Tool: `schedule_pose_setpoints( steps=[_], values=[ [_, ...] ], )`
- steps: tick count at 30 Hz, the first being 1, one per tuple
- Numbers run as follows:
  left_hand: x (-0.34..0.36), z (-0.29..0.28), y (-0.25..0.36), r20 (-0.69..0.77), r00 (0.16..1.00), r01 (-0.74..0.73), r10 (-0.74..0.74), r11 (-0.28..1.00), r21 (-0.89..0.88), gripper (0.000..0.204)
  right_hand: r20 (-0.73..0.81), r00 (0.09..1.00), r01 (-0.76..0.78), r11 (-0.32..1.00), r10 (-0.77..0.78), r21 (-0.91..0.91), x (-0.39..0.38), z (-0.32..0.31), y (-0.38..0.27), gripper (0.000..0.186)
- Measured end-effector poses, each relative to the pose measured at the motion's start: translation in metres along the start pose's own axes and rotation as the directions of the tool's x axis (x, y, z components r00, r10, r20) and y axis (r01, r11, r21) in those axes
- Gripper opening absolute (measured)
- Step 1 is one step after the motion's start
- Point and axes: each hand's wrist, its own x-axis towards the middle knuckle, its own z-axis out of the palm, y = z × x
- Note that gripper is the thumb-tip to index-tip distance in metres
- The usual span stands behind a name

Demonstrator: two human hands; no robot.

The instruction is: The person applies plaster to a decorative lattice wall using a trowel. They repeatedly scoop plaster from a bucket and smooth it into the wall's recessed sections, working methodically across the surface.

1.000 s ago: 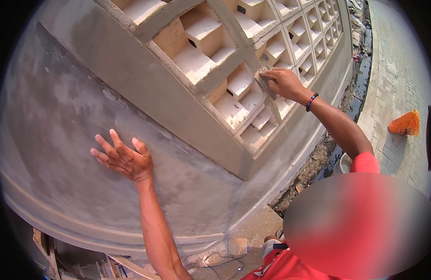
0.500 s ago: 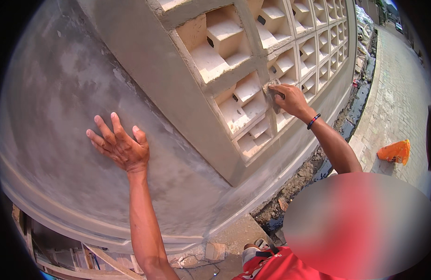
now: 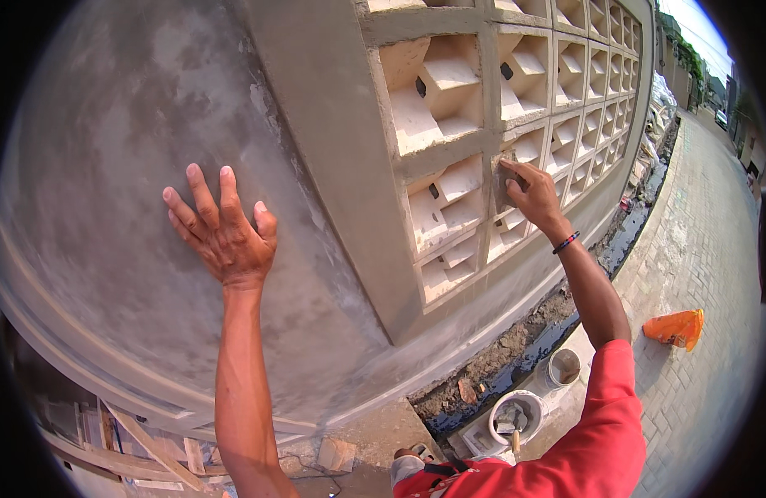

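Note:
My left hand (image 3: 229, 236) is open, fingers spread, with the palm toward the smooth grey plastered wall (image 3: 117, 274) and apparently resting on it. Further right, my right hand (image 3: 532, 197) is closed on a small grey-brown piece (image 3: 504, 178), too mortar-coloured to name. That piece is pressed to the mortar strip between pale ventilation blocks (image 3: 449, 199). The blocks form a grid with angled openings, framed by a raised grey plaster border (image 3: 341, 166). A dark band is round my right wrist.
A ditch with dark water (image 3: 516, 373) runs along the wall's foot. Beside it stand a white bucket (image 3: 539, 425) holding a trowel (image 3: 516, 441) and a smaller bucket (image 3: 563, 383). An orange bag (image 3: 675, 329) lies on the paved road (image 3: 698, 241). Wooden boards (image 3: 154, 444) are at lower left.
My view has shifted, bringing the buckets and my red right sleeve into sight. My right hand still presses the piece to the strip, its fingers slightly changed. My left hand stays spread.

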Motion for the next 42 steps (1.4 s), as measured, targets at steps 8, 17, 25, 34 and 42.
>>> schedule_pose_setpoints(
  steps=[8, 17, 25, 34, 42],
  values=[
    [0.003, 0.001, 0.003, 0.007, 1.000, 0.006, -0.006, 1.000, -0.013, 0.054, -0.012, 0.999, -0.046, 0.999, 0.046, -0.002, 0.011, 0.013, -0.003, 0.044],
    [0.000, 0.001, 0.001, 0.015, 1.000, 0.010, -0.010, 1.000, -0.026, 0.055, -0.167, 0.982, 0.087, 0.996, -0.091, -0.029, 0.066, -0.020, -0.017, 0.043],
    [-0.002, 0.000, 0.000, 0.041, 0.999, 0.032, -0.030, 0.998, -0.047, 0.058, 0.155, 0.986, -0.047, 0.993, 0.064, -0.111, 0.001, 0.004, -0.004, 0.042],
    [-0.003, 0.000, 0.002, 0.039, 0.999, 0.040, -0.037, 0.997, -0.070, 0.060, -0.082, 0.993, -0.074, 0.995, 0.079, 0.067, 0.049, -0.003, -0.017, 0.042],
    [-0.002, 0.000, -0.001, 0.042, 0.998, 0.042, -0.040, 0.997, -0.064, 0.060, 0.012, 0.992, -0.127, 0.990, 0.126, 0.058, 0.035, -0.017, -0.014, 0.040]
  ],
)
